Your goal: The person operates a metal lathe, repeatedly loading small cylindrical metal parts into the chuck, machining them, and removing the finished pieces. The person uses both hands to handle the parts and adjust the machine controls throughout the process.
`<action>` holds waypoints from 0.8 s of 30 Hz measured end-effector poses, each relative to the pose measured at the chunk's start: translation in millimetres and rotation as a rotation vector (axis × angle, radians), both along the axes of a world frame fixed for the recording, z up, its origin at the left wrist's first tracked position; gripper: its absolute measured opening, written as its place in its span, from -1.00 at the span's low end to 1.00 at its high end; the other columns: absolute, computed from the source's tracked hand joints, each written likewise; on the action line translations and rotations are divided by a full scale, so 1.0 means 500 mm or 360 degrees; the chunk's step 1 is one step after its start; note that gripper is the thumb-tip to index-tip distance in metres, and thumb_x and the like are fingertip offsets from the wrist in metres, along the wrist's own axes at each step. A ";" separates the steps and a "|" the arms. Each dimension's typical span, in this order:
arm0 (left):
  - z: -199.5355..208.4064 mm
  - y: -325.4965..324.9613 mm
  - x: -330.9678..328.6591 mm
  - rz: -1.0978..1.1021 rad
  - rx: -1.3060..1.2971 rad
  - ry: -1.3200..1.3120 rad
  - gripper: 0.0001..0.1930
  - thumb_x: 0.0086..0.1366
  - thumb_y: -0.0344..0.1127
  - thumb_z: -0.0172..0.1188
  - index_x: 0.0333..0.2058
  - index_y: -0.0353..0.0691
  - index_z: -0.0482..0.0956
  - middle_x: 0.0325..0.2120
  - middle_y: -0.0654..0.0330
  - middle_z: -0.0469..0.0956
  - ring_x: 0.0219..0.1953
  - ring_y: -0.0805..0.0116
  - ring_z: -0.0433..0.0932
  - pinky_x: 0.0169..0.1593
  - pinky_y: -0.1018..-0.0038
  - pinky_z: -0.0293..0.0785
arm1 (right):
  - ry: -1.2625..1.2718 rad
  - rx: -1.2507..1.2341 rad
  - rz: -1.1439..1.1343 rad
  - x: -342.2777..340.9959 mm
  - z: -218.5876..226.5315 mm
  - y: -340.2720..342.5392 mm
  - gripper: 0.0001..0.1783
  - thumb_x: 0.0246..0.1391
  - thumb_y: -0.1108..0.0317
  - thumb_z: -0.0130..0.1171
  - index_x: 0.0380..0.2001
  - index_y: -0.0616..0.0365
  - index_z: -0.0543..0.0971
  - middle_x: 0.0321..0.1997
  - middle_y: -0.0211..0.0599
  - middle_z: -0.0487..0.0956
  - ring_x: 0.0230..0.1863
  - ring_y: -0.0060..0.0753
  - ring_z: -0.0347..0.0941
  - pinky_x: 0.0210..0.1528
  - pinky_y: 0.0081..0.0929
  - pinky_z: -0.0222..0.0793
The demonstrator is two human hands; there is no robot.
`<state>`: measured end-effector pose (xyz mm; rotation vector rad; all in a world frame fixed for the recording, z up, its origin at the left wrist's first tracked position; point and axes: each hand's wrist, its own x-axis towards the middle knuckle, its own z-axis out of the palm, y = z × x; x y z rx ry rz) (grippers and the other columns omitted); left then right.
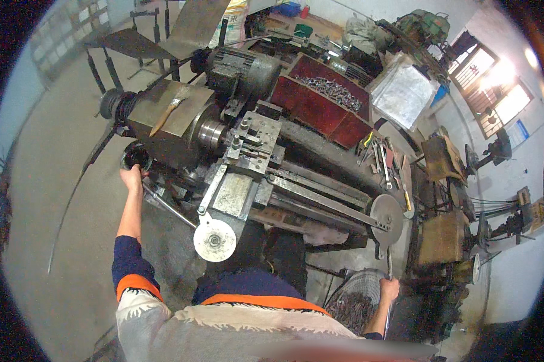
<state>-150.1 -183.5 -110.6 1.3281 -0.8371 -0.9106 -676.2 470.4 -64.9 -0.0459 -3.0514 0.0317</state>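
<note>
My left hand (133, 176) is at the left end of a small lathe-like machine. Its fingers are closed on the rim of a dark, round, cup-like thing (137, 158), whose inside is too dark to make out. At the right end, my right hand (389, 290) is wrapped round a metal lever (389, 260) hanging below a grey disc (386, 218). Between my hands stand the bright chuck (212, 134), the tool slide (252, 140) and a pale round handwheel (215, 240). A wooden-handled brush (170, 111) lies on the headstock cover.
Behind the machine sits a dark red bin (320, 111) of small metal parts. Wrenches (383, 164) and other hand tools lie to its right. A wire basket (357, 297) of dark pieces is beside my right hand. A motor (243, 71) stands behind the headstock; more machines line the right.
</note>
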 end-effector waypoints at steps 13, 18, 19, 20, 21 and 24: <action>-0.030 0.025 0.156 -0.0207 0.0249 -0.0489 -0.87 -0.05 -0.46 0.02 -0.50 -0.41 0.38 -0.68 0.10 0.45 -0.69 0.29 0.46 -0.63 0.44 0.35 | 0.0155 0.0284 0.0248 -0.308 -0.054 0.093 -0.64 -0.27 0.14 0.06 -0.48 0.24 0.51 -0.39 0.07 0.54 -0.29 0.12 0.47 -0.24 -0.07 0.38; 0.018 0.259 0.238 0.0213 0.0241 -0.0283 -0.87 -0.05 -0.50 -0.03 -0.46 -0.42 0.34 -0.68 0.04 0.44 -0.64 0.25 0.50 -0.54 0.43 0.40 | -0.0021 0.0218 0.0102 -0.235 -0.036 0.066 -0.61 -0.26 0.16 0.05 -0.42 0.26 0.55 -0.31 0.10 0.54 -0.23 0.11 0.47 -0.18 -0.11 0.38; 0.021 0.301 0.251 0.0329 0.0228 -0.0232 -0.86 -0.05 -0.52 -0.05 -0.44 -0.44 0.32 -0.65 0.01 0.45 -0.62 0.23 0.50 -0.51 0.41 0.43 | -0.0029 0.0239 0.0068 -0.192 -0.030 0.051 -0.61 -0.26 0.16 0.05 -0.42 0.27 0.54 -0.31 0.10 0.54 -0.23 0.11 0.47 -0.19 -0.11 0.38; 0.015 0.324 0.256 0.0434 0.0214 -0.0168 -0.84 -0.05 -0.54 -0.06 -0.42 -0.46 0.30 -0.62 -0.01 0.45 -0.60 0.21 0.51 -0.49 0.39 0.46 | -0.0023 0.0261 0.0022 -0.162 -0.022 0.046 -0.60 -0.26 0.16 0.05 -0.41 0.27 0.54 -0.31 0.10 0.54 -0.24 0.11 0.47 -0.19 -0.11 0.38; -0.002 0.332 0.264 0.0434 0.0165 -0.0131 -0.84 -0.04 -0.55 -0.07 -0.41 -0.46 0.30 -0.60 -0.02 0.45 -0.59 0.21 0.51 -0.47 0.37 0.48 | 0.0034 0.0265 0.0013 -0.152 -0.042 0.068 -0.59 -0.26 0.15 0.05 -0.40 0.28 0.54 -0.31 0.09 0.54 -0.25 0.10 0.48 -0.20 -0.12 0.39; -0.031 0.344 0.288 0.0477 0.0060 -0.0087 -0.83 -0.04 -0.57 -0.07 -0.39 -0.46 0.28 -0.57 -0.03 0.45 -0.58 0.20 0.52 -0.45 0.36 0.51 | 0.0031 0.0240 0.0090 -0.083 -0.033 0.050 -0.61 -0.25 0.15 0.03 -0.43 0.28 0.53 -0.33 0.07 0.55 -0.29 0.14 0.48 -0.22 -0.12 0.40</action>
